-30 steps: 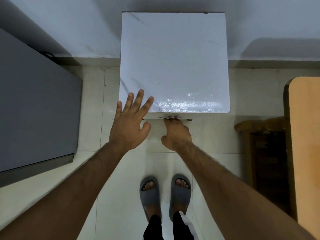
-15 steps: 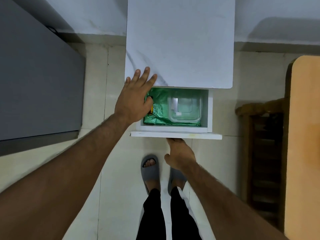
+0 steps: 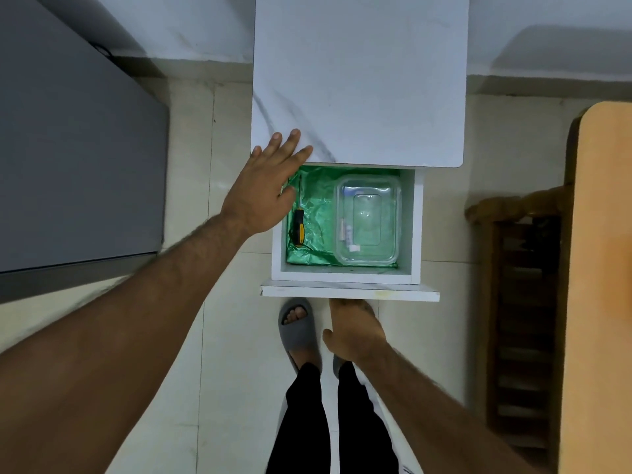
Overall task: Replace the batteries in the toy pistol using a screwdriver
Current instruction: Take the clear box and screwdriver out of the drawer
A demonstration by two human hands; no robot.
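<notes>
In the open drawer (image 3: 347,278), left side, lies the screwdriver (image 3: 299,224): probably light, rigid, best gripped at its handle. Left hand (image 3: 265,186) flat, empty; right hand (image 3: 355,328) grips the drawer's front from beneath, fingers hidden.

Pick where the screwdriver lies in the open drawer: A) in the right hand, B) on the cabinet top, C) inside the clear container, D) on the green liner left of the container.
D: the screwdriver lies on the green liner, left of the clear container.

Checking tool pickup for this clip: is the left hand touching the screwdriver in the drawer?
Apart. The head view shows green liner between the left hand and the screwdriver; the fingers rest on the cabinet top.
</notes>
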